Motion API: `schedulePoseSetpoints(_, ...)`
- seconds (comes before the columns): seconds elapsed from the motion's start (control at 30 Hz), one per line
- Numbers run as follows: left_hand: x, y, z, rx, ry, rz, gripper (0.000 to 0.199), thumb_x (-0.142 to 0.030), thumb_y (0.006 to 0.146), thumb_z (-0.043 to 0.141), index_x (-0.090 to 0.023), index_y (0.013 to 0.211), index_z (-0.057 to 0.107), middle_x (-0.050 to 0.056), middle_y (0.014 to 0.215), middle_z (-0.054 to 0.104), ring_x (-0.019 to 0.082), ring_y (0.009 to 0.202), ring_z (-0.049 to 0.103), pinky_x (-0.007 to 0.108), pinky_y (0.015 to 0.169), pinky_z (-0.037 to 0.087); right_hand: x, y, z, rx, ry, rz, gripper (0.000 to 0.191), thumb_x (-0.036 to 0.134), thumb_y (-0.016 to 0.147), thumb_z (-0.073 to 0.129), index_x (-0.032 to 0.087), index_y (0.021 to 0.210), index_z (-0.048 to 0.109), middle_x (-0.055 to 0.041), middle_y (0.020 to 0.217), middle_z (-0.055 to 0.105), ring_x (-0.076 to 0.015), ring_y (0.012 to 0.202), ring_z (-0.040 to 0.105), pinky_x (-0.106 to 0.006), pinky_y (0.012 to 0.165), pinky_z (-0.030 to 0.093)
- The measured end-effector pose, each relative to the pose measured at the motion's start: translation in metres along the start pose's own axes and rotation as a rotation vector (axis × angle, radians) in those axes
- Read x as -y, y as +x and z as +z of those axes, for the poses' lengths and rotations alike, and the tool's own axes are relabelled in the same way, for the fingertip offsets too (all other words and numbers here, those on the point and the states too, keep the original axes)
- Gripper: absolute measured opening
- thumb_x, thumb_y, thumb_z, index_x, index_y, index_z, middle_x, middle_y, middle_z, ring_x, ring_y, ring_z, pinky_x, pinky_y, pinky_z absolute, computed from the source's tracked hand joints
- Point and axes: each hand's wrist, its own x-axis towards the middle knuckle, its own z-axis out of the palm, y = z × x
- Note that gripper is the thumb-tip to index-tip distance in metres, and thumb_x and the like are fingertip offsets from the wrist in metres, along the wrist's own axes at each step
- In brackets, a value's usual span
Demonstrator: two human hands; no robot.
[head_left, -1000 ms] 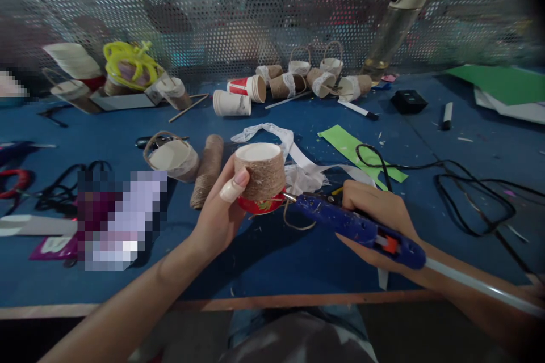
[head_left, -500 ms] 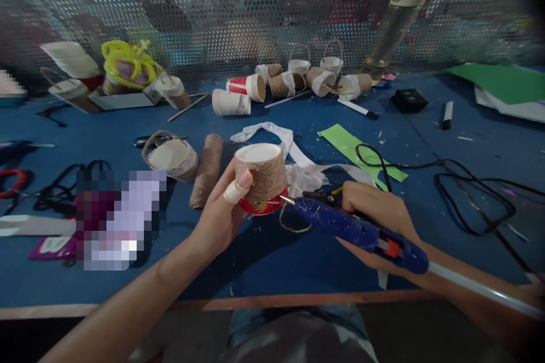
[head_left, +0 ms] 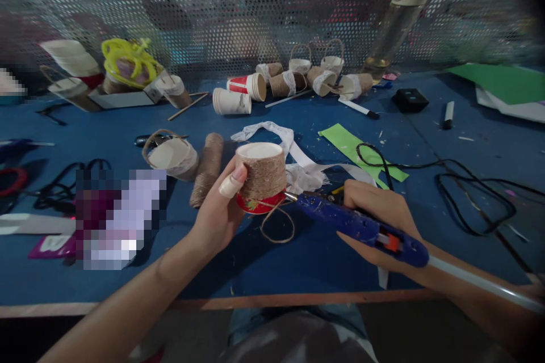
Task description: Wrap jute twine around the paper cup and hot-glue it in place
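My left hand (head_left: 223,204) is closed around a paper cup (head_left: 263,173) held upside down, its white base facing up. Brown twine wraps most of its side, and a red printed band still shows near the lower rim. From that band a loose loop of twine (head_left: 279,240) hangs down. My right hand (head_left: 378,210) grips a blue hot glue gun (head_left: 340,220) with a clear glue stick (head_left: 481,283) sticking out of its back. The metal nozzle (head_left: 291,196) points at the red band, at or very near its right edge; contact is unclear.
A spool of twine (head_left: 208,171) and a twine-covered basket cup (head_left: 172,157) lie left of my left hand. White lace (head_left: 306,177) and green paper (head_left: 353,150) sit behind the cup. Finished small baskets (head_left: 321,80) and a bottle (head_left: 394,28) stand near the mesh screen. Black cable (head_left: 460,164) loops at right.
The cup has turned slightly in my left hand, and its twine loop now hangs lower and wider. The glue gun's nozzle has shifted slightly right with the cup's edge.
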Motion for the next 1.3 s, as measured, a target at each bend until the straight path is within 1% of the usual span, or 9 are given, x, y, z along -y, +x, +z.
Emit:
schedulePoseSetpoints(0.13, 0.0, 0.0, 0.001, -0.007, -0.009, -0.049, 0.046, -0.044, 0.09, 0.079, -0.027, 0.132, 0.074, 0.007, 0.125, 0.079, 0.033, 0.132, 0.068, 0.043, 0.111, 0.057, 0.001, 0.001, -0.001, -0.001, 0.005, 0.018, 0.034, 0.009, 0.081, 0.065, 0.025, 0.078, 0.035, 0.0053, 0.072, 0.038, -0.0109, 0.057, 0.036, -0.029, 0.056, 0.027)
schedulePoseSetpoints(0.33, -0.004, 0.0, 0.006, -0.019, -0.025, -0.065, 0.051, -0.045, 0.086, 0.083, -0.027, 0.132, 0.073, 0.006, 0.124, 0.079, 0.033, 0.136, 0.065, 0.043, 0.114, 0.056, 0.002, 0.002, 0.0, -0.003, 0.044, 0.045, 0.034, 0.01, 0.081, 0.065, 0.024, 0.077, 0.035, 0.0054, 0.071, 0.038, -0.0109, 0.057, 0.034, -0.03, 0.055, 0.026)
schedulePoseSetpoints(0.57, -0.011, 0.0, 0.012, -0.067, -0.02, -0.118, 0.053, -0.049, 0.072, 0.093, -0.024, 0.116, 0.078, 0.005, 0.106, 0.083, 0.035, 0.13, 0.07, 0.045, 0.113, 0.057, 0.003, 0.007, -0.001, -0.015, 0.114, 0.086, 0.036, 0.011, 0.085, 0.067, 0.023, 0.074, 0.035, 0.0063, 0.068, 0.039, -0.0088, 0.055, 0.035, -0.029, 0.053, 0.025)
schedulePoseSetpoints(0.7, -0.011, -0.001, 0.012, -0.093, 0.006, -0.132, 0.047, -0.05, 0.077, 0.089, -0.022, 0.113, 0.078, 0.007, 0.108, 0.083, 0.035, 0.127, 0.072, 0.045, 0.108, 0.06, 0.002, 0.007, 0.0, -0.02, 0.097, 0.111, 0.036, 0.009, 0.083, 0.068, 0.023, 0.073, 0.036, 0.0064, 0.067, 0.04, -0.0094, 0.055, 0.036, -0.029, 0.053, 0.026)
schedulePoseSetpoints(0.77, -0.011, -0.001, 0.011, -0.121, 0.017, -0.143, 0.045, -0.051, 0.078, 0.088, -0.021, 0.111, 0.078, 0.007, 0.109, 0.084, 0.034, 0.125, 0.072, 0.044, 0.106, 0.061, 0.001, 0.007, 0.0, -0.055, 0.089, 0.153, 0.035, 0.006, 0.081, 0.067, 0.023, 0.072, 0.039, 0.0059, 0.067, 0.042, -0.0103, 0.056, 0.04, -0.029, 0.054, 0.03)
schedulePoseSetpoints(0.87, -0.009, -0.001, 0.011, -0.136, 0.014, -0.145, 0.044, -0.051, 0.075, 0.09, -0.022, 0.107, 0.08, 0.005, 0.105, 0.084, 0.032, 0.124, 0.073, 0.04, 0.106, 0.061, -0.001, 0.008, 0.001, -0.14, 0.096, 0.206, 0.026, 0.007, 0.085, 0.066, 0.024, 0.074, 0.05, 0.0036, 0.07, 0.051, -0.0135, 0.062, 0.051, -0.031, 0.058, 0.038)
schedulePoseSetpoints(0.97, -0.007, -0.001, 0.011, -0.06, 0.008, -0.193, 0.044, -0.052, 0.075, 0.09, -0.021, 0.105, 0.08, 0.005, 0.103, 0.085, 0.033, 0.127, 0.072, 0.041, 0.11, 0.059, -0.004, 0.009, 0.006, -0.222, 0.155, 0.166, 0.017, 0.014, 0.088, 0.074, 0.026, 0.087, 0.062, -0.0004, 0.087, 0.065, -0.0186, 0.076, 0.065, -0.034, 0.069, 0.051)
schedulePoseSetpoints(1.1, -0.003, -0.001, 0.015, 0.057, -0.004, -0.263, 0.041, -0.053, 0.082, 0.085, -0.019, 0.104, 0.08, 0.008, 0.11, 0.084, 0.035, 0.132, 0.069, 0.045, 0.116, 0.054, -0.006, 0.011, 0.02, -0.236, 0.356, 0.169, 0.036, 0.019, 0.086, 0.081, 0.032, 0.116, 0.065, -0.0038, 0.11, 0.074, -0.0267, 0.095, 0.075, -0.042, 0.082, 0.061)
schedulePoseSetpoints(1.3, -0.001, -0.003, 0.019, 0.025, -0.021, -0.298, 0.041, -0.05, 0.082, 0.087, -0.018, 0.106, 0.08, 0.009, 0.11, 0.084, 0.034, 0.128, 0.071, 0.045, 0.117, 0.053, -0.001, 0.018, 0.03, -0.16, 0.682, 0.445, 0.036, 0.016, 0.088, 0.079, 0.03, 0.117, 0.062, -0.004, 0.114, 0.08, -0.0253, 0.105, 0.08, -0.042, 0.094, 0.068)
